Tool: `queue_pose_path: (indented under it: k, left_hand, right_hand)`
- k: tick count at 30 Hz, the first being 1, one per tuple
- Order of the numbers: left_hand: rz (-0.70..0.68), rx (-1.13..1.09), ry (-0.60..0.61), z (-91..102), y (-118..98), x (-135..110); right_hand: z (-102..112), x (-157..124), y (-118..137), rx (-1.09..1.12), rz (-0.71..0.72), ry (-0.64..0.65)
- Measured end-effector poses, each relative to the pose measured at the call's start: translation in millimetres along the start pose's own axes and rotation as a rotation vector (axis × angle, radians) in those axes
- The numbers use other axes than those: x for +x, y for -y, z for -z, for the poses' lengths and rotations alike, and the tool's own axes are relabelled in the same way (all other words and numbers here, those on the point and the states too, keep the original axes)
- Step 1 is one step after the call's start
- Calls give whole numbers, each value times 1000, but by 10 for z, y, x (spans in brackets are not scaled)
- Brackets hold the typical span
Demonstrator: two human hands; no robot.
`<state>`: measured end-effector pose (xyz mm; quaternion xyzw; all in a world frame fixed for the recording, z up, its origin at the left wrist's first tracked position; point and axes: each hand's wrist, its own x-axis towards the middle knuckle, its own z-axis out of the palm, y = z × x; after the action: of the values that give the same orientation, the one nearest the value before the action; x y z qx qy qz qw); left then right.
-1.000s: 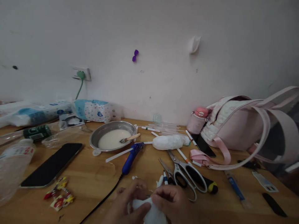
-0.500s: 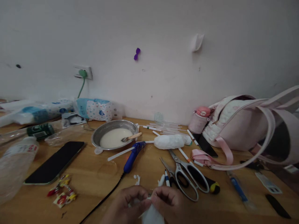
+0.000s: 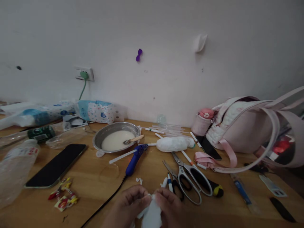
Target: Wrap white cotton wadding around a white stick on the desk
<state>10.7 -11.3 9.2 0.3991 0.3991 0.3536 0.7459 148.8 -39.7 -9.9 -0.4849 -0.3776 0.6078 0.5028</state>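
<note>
At the near edge of the wooden table (image 3: 95, 186) we hold a white wad (image 3: 152, 217) between both hands. Our left hand (image 3: 128, 205) pinches its top with thumb and fingers, and our right hand (image 3: 169, 205) grips it from the other side. The scissors (image 3: 190, 179) lie just behind the right hand. The blue glue gun (image 3: 134, 158) lies further back, near the metal bowl (image 3: 99, 136) of white liquid.
</note>
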Motion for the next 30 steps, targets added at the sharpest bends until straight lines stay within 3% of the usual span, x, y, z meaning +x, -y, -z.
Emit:
queue_pose_path:
  k: [8, 13, 18, 23, 26, 30]
  left_hand:
    - [-114, 313, -77, 25, -17, -21]
    - [-222, 533, -166, 24, -22, -52]
    - [-32, 141, 0, 1, -1, -26]
    - [72, -161, -50, -44, 90, -40]
    - [75, -207, -73, -55, 107, -39]
    - [-45, -56, -67, -48, 30, -26]
  right_hand:
    - [-10, -36, 106, 37, -23, 1]
    - [9, -26, 57, -73, -31, -31]
    - [-7, -38, 104, 92, -45, 23]
    - [-20, -22, 63, 201, -102, 25]
    - [-24, -14, 2, 176, -96, -1]
    - [-22, -8, -48, 42, -94, -6]
